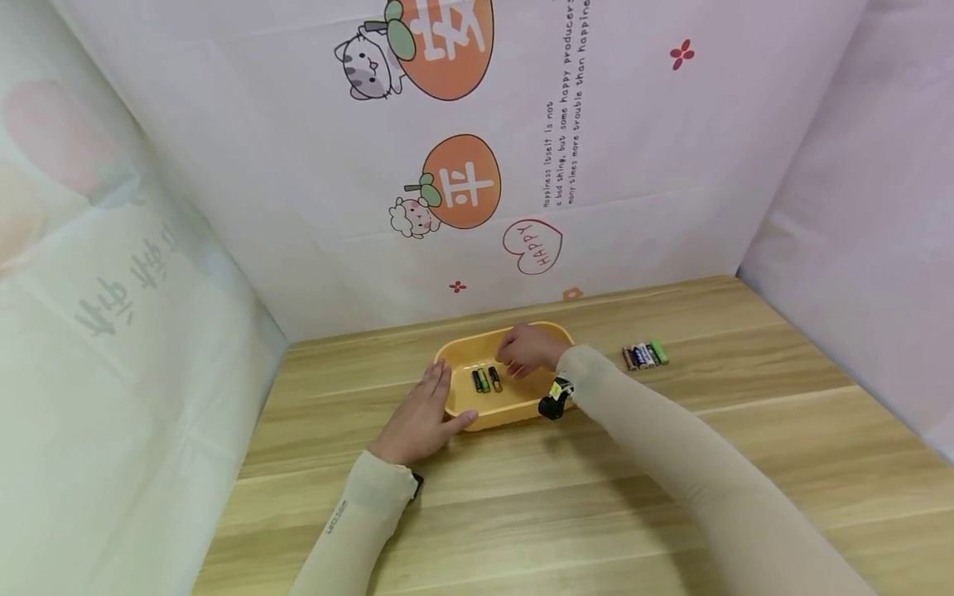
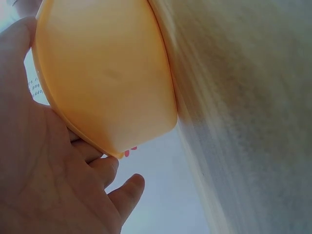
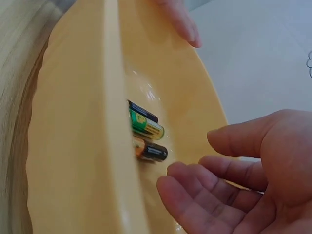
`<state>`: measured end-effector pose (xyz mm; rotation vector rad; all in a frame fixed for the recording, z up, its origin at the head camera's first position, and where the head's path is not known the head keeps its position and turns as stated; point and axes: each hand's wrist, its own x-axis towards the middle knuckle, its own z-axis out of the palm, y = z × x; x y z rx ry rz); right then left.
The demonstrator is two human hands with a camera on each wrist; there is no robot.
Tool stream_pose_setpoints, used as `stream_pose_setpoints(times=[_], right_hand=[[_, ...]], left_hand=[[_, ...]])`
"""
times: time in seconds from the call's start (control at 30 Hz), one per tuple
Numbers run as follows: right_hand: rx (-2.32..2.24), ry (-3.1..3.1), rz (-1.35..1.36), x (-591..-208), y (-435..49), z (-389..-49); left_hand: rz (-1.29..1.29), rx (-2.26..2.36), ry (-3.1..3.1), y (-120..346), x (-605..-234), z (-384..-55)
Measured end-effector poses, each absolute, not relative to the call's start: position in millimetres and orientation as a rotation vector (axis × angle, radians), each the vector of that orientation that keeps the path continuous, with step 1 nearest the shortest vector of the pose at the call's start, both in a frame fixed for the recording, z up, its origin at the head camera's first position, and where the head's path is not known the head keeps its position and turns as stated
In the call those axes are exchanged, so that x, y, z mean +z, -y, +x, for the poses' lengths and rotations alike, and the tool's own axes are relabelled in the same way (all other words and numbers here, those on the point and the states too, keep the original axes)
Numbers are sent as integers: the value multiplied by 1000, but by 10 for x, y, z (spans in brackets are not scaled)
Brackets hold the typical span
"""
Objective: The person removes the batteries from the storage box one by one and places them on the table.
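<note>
A yellow-orange plastic box sits on the wooden table, with three batteries lying side by side on its floor. Two lie close together, and a black-and-copper battery is slightly apart from them. My left hand rests at the box's left end, its fingers along the end rim and its thumb stretched over the front rim. In the left wrist view, that hand lies against the rim, with the outer fingers off the wall. My right hand hovers inside the box, right of the batteries, its fingers loosely bent and apart with nothing between them.
To the right of the box, several more batteries lie in a row on the table. A printed cloth backdrop rises behind the table, with cloth sides at left and right. A black wrist camera is strapped to the right wrist.
</note>
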<state>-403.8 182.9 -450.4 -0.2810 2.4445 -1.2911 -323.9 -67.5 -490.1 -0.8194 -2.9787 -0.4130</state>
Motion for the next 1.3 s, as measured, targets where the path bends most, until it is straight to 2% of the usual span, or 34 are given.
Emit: stream_pose_setpoints(times=[0.33,0.77,1.3], right_hand=[[-1054,-2576,-280,-4588,-1750,-4068],[-1163,-2524,-167,-4694,-1548,-4069],[-951,-2613,-251,-4746,-1578,-4157]], left_hand=[[-821,-420,2965,679,-4921,-3230],[-845,-411,2945,689,-4920,-3228],[-833,-405,2950,680,-4921,-3222]])
